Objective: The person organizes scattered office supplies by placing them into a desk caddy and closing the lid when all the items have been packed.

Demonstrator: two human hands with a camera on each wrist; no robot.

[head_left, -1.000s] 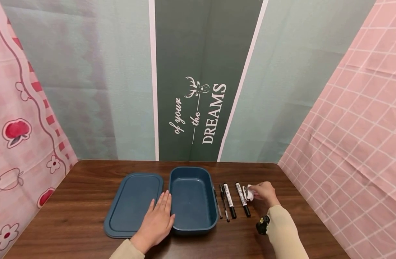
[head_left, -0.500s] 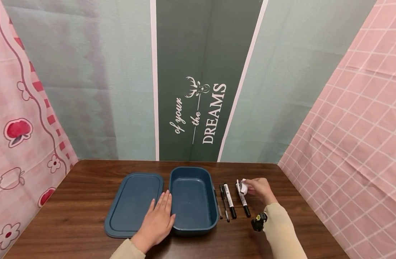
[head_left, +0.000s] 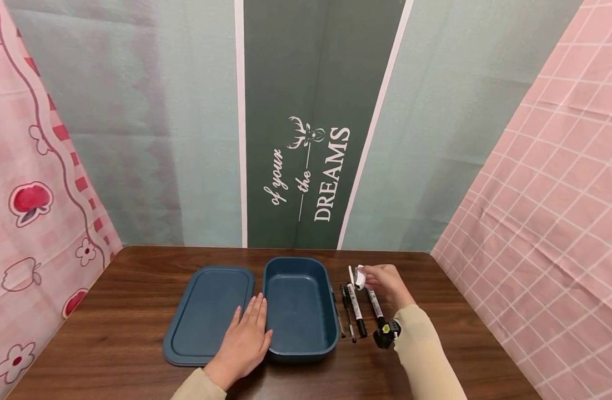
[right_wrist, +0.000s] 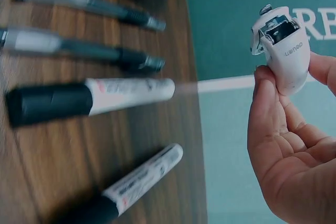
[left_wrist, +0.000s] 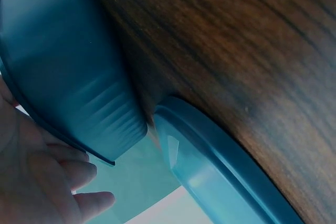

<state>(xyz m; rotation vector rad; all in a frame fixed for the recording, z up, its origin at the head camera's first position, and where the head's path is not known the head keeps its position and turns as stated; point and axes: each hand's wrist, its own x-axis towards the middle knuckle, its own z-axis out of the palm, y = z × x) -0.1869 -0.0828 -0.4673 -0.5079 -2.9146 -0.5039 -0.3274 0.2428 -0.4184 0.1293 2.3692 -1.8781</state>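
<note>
Over a brown wooden tabletop (head_left: 111, 328), resting the left hand (head_left: 242, 340) straight-fingered against the left side of a blue box (head_left: 298, 311), beside a flat blue lid (head_left: 211, 311). Right of the box and 2 pens (right_wrist: 89, 48), pinching a small white tool (right_wrist: 290, 59) between thumb and fingers of the right hand (head_left: 390, 283), holding it raised near the far ends of 2 markers (right_wrist: 131, 95). Facing a green curtain (head_left: 286, 66).

Head view: forward, down over the bench (head_left: 111, 322). Wrist views: close, rolled sideways. Head and left share the box (head_left: 298, 311).
</note>
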